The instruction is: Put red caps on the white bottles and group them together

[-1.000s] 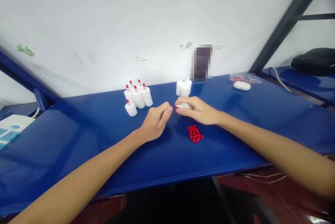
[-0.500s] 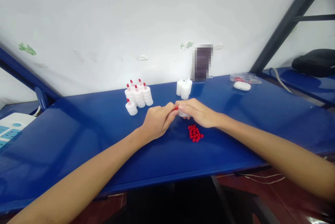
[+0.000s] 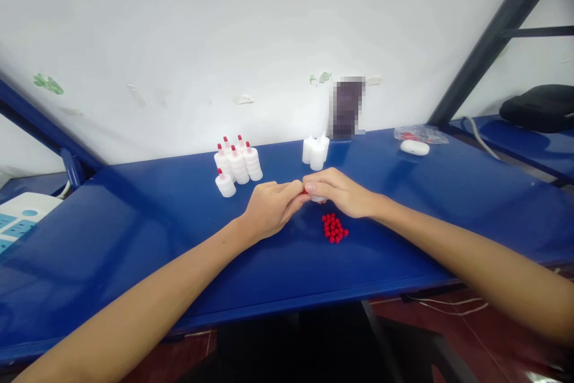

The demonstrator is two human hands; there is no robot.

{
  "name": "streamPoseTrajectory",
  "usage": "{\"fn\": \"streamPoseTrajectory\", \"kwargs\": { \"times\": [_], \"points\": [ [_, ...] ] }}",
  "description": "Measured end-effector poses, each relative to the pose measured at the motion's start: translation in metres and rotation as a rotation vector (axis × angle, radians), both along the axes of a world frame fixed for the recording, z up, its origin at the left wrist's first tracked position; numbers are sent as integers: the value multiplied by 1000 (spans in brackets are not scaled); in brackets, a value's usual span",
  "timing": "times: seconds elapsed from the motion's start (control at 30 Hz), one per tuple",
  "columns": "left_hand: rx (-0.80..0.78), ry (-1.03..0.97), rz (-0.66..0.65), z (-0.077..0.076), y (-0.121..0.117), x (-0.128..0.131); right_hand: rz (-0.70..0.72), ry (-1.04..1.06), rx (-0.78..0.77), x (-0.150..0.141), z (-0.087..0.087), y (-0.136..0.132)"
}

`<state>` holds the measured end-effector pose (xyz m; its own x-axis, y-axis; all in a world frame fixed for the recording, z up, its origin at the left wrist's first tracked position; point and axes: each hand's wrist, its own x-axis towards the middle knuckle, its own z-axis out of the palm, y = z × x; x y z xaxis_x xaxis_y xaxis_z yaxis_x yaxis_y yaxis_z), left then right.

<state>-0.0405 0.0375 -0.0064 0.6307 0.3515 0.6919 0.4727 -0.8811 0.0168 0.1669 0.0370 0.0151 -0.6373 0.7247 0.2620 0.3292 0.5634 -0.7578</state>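
My right hand (image 3: 337, 190) is wrapped round a small white squeeze bottle (image 3: 317, 198), most of which the fingers hide. Between the two hands shows a red cap (image 3: 305, 191), pinched by my left hand (image 3: 274, 207) at the bottle's tip. Just below my right hand lies a cluster of loose red caps (image 3: 332, 229) on the blue table (image 3: 278, 275). Several white bottles with red caps (image 3: 237, 165) stand in a group to the left near the wall. Behind my hands is a smaller group of white bottles without red caps (image 3: 316, 156).
A dark pixelated rectangle (image 3: 348, 108) leans against the wall. At the back right are a white rounded case (image 3: 415, 147) and a clear plastic bag (image 3: 426, 134) with red contents. A white and blue power strip (image 3: 27, 218) sits at the left edge.
My left fingers have shifted slightly right and turned around the red cap, covering more of it. My right hand stays nearly still on the bottle.
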Motion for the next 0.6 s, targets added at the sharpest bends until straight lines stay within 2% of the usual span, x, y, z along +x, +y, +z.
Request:
{"fn": "streamPoseTrajectory", "kwargs": {
  "times": [0.27, 0.43, 0.6],
  "points": [
    [70, 94, 70, 0, 1, -1, -118, -241, 172, 3, 1, 0],
    [49, 122, 78, -1, 1, -1, -135, -245, 168, 4, 1, 2],
    [-39, 118, 45, -2, 2, -1, -128, -235, 152, 4, 2, 2]
  ]
}}
